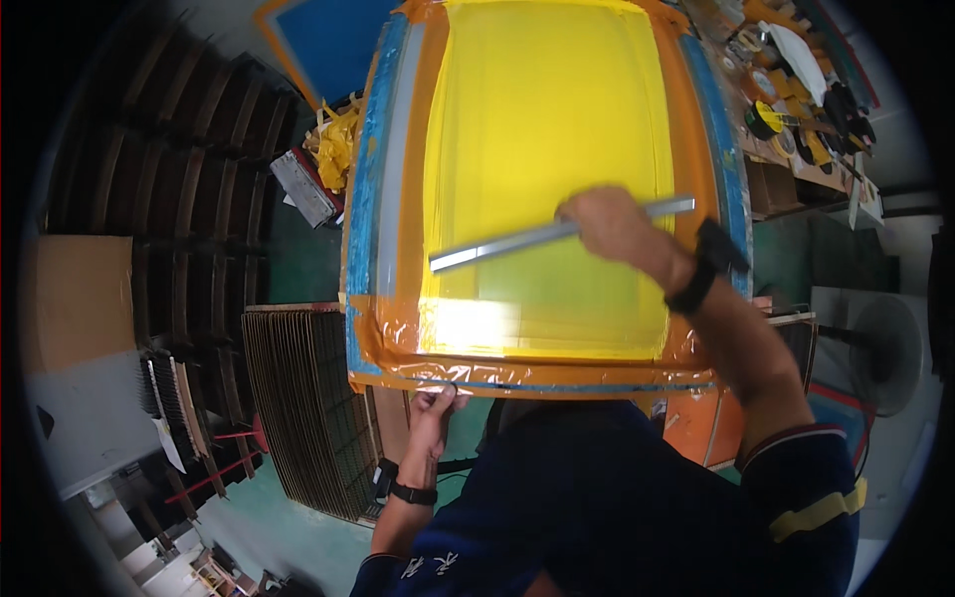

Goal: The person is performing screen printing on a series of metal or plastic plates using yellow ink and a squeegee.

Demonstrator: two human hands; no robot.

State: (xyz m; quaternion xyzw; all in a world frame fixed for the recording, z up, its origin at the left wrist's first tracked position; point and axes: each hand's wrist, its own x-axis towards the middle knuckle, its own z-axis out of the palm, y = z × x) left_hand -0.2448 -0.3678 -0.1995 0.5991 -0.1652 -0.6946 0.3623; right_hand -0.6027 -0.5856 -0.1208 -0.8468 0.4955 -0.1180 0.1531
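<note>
A large screen-printing frame, taped with orange and blue, fills the middle of the view. Its mesh is yellow, with a bright reflection near the close edge. My right hand is closed over the top of a long silver squeegee. The squeegee lies slantwise across the mesh, its left end closer to me; whether its blade touches the mesh I cannot tell. At the frame's near edge, left of centre, my left hand has its fingers bent closed against the taped rim, the fingertips partly hidden.
Wire drying racks stand at the lower left, beside dark shelving. A box and crumpled yellow material sit left of the frame. On the right are a cluttered bench and a fan.
</note>
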